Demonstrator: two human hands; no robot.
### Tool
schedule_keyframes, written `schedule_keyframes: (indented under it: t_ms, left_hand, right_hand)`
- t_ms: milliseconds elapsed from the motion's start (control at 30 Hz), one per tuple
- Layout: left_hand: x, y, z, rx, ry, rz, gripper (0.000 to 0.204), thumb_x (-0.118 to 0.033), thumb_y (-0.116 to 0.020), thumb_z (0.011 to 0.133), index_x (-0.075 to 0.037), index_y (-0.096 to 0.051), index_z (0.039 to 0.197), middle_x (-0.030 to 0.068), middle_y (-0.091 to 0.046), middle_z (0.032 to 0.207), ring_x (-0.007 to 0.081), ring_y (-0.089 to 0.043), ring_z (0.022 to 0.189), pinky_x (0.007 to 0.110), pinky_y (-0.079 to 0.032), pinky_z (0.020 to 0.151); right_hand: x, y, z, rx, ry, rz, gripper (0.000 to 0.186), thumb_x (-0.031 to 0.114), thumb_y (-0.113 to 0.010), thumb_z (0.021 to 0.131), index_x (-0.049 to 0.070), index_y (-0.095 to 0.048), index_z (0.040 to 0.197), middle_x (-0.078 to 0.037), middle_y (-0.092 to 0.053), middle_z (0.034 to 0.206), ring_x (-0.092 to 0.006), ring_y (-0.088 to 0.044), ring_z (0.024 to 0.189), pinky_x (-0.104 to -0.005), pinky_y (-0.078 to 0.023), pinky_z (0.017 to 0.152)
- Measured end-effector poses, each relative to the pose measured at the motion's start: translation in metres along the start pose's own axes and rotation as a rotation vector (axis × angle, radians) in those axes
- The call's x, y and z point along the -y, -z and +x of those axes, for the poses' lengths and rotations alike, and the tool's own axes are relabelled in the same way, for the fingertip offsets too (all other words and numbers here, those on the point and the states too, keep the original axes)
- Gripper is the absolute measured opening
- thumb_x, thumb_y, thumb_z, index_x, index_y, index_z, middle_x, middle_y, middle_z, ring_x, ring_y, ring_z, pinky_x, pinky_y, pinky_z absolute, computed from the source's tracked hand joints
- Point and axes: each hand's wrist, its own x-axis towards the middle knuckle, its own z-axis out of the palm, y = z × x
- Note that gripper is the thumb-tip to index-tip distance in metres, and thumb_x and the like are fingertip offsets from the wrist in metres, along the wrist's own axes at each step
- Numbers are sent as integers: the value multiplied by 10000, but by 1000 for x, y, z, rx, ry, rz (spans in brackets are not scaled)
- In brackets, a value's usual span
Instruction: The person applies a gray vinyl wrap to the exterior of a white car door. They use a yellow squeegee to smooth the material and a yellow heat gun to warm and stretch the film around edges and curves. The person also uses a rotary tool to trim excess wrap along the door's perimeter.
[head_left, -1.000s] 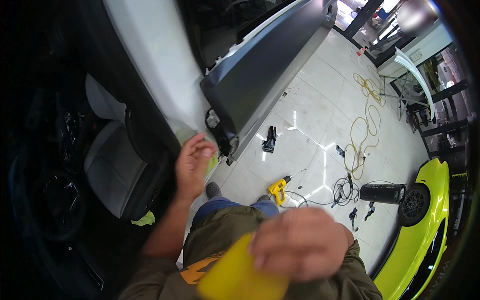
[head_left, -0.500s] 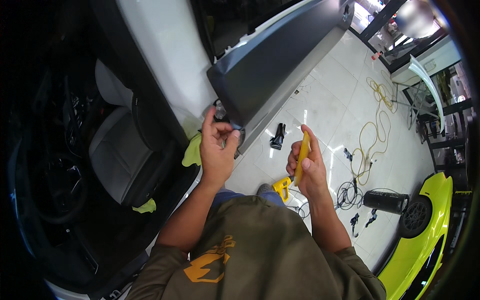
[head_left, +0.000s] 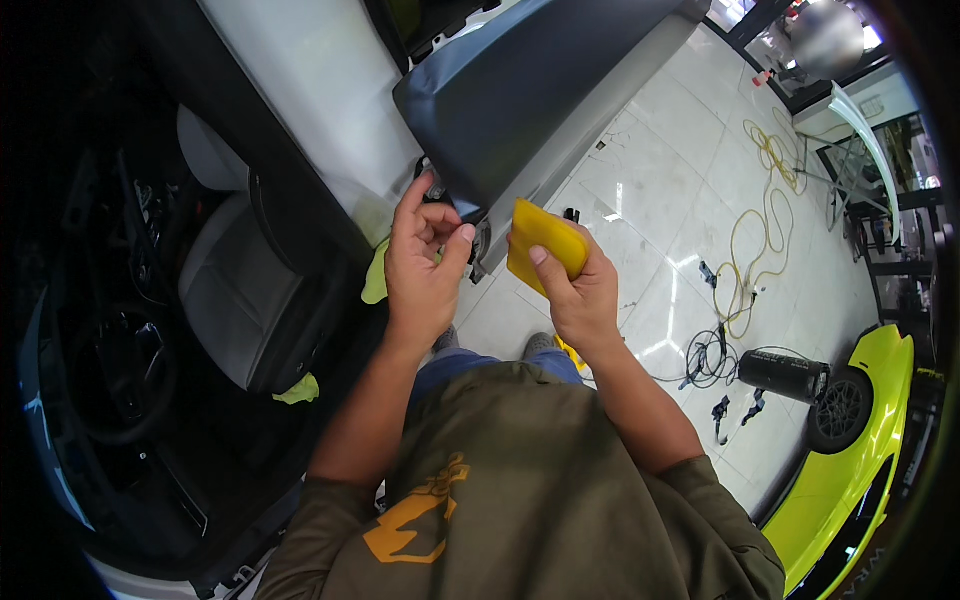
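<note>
My right hand (head_left: pixel 583 292) grips a flat yellow squeegee (head_left: pixel 545 240), its thumb across the face and the fingers behind. The squeegee is held up just right of the door's near edge. Beside it, my left hand (head_left: pixel 425 265) is at the lower corner of the dark satin-covered car door (head_left: pixel 520 105). Its index finger points up, while the thumb and a curled finger come together at that corner. What they pinch, if anything, is too small to tell. A yellow-green cloth (head_left: pixel 375 278) hangs behind my left wrist.
On the left, the open white car shows a grey seat (head_left: pixel 230 290), with another yellow-green cloth (head_left: pixel 298 389) beside it. Yellow hose (head_left: pixel 745 260), dark cables (head_left: pixel 710 360) and a black cylinder (head_left: pixel 783 375) lie on the tiled floor. A bright yellow-green car (head_left: pixel 850 480) stands at the right.
My right hand has moved left and up towards the door, and the squeegee has turned from edge-on to showing its broad face. My left hand stays at the door corner.
</note>
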Motion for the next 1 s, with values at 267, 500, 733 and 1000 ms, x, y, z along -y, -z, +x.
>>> schedule_keyframes:
  t_ms: [267,500,733,1000]
  left_hand:
    - [3,1,4,-19,20,40,659,57,-644,874,6,-351,1462,83,-629,981,128,-618,912,288,-512,887]
    - [6,7,5,29,-65,80,546,52,-640,878,9,-446,1387,67,-646,898,121,-638,836,279,-532,825]
    - [7,10,7,37,-131,118,482,40,-642,879,2,-492,1335,75,-662,906,136,-655,831,286,-537,811]
    - [12,13,13,59,-140,147,474,40,-641,887,-6,-488,1334,57,-644,928,121,-628,836,275,-521,804]
  right_hand:
    - [-1,-23,7,-211,279,-335,212,153,-692,912,-16,-655,1033,-80,-676,762,-122,-617,657,-265,-494,622]
    - [-6,-39,7,-268,337,-350,184,127,-686,911,-20,-650,1015,-83,-674,756,-124,-620,656,-262,-495,621]
    - [-10,-42,4,-279,337,-369,169,117,-683,915,-18,-649,1010,-86,-678,782,-119,-620,679,-257,-493,633]
    - [-16,-44,4,-317,384,-315,146,107,-673,924,-14,-651,1003,-74,-682,799,-108,-614,686,-251,-489,633]
